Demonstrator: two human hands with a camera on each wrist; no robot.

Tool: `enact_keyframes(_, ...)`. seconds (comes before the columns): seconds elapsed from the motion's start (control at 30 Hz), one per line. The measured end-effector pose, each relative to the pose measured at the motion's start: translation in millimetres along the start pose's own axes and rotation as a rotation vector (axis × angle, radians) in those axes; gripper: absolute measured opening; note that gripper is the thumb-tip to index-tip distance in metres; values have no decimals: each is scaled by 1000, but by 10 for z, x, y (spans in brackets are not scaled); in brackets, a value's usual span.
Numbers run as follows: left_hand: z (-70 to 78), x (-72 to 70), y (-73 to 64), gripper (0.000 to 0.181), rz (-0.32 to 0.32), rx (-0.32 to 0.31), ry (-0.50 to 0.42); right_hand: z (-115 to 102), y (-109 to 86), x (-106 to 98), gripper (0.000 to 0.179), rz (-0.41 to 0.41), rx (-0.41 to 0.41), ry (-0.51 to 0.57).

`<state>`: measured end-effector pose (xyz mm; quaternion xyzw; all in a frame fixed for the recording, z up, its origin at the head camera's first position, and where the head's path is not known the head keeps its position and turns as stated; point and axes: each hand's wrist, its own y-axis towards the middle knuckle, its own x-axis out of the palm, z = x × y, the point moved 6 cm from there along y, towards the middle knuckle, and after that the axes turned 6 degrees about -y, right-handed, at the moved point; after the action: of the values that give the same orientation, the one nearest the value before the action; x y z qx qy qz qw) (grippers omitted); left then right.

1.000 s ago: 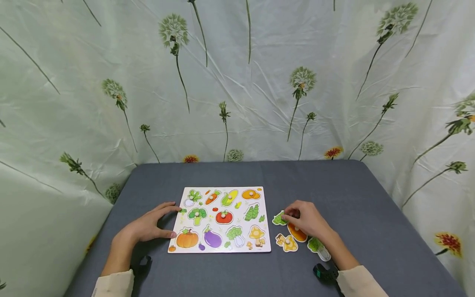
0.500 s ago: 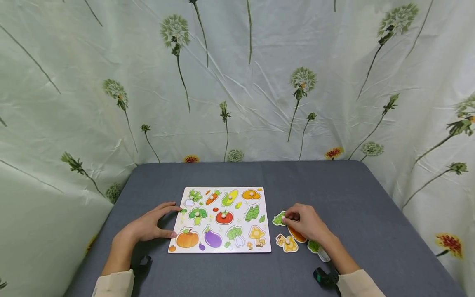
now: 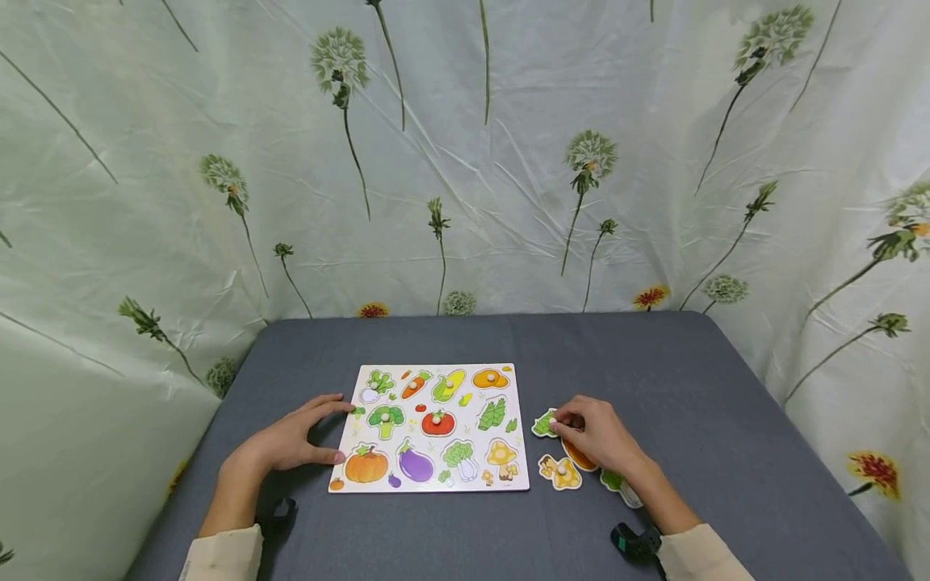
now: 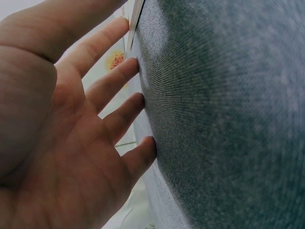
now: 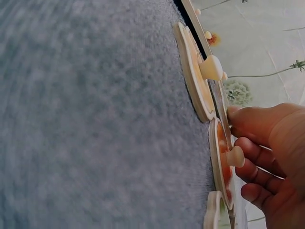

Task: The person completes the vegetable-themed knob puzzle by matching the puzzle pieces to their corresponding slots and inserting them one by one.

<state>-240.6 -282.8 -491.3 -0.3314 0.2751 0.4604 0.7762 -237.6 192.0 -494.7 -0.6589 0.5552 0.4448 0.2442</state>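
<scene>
The right hand (image 3: 599, 436) has its fingers curled, pinching the knob of a green piece (image 3: 543, 424) that lies flat on the grey tabletop (image 3: 690, 387) just right of the puzzle board (image 3: 436, 428); under that hand lies an orange piece (image 3: 579, 457), with a mushroom piece (image 3: 559, 473) just beside it and a green-and-white piece (image 3: 617, 484) near the wrist; the left hand (image 3: 291, 442) rests spread and relaxed on the tabletop, fingertips touching the board's left edge, holding nothing; the board carries a pumpkin, an eggplant, a tomato and other pieces; a flowered cloth (image 3: 465, 161) hangs behind the tabletop.
</scene>
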Motion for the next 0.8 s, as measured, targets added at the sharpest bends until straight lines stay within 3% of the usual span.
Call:
enact_keyframes(0.43,22,-6,-5,86,12,6,11,41,18,-176,5,42,-4,24)
enact_keyframes(0.8,36,-11,-11,83,9,16,12,-155,235,-226,4,61,-31,32)
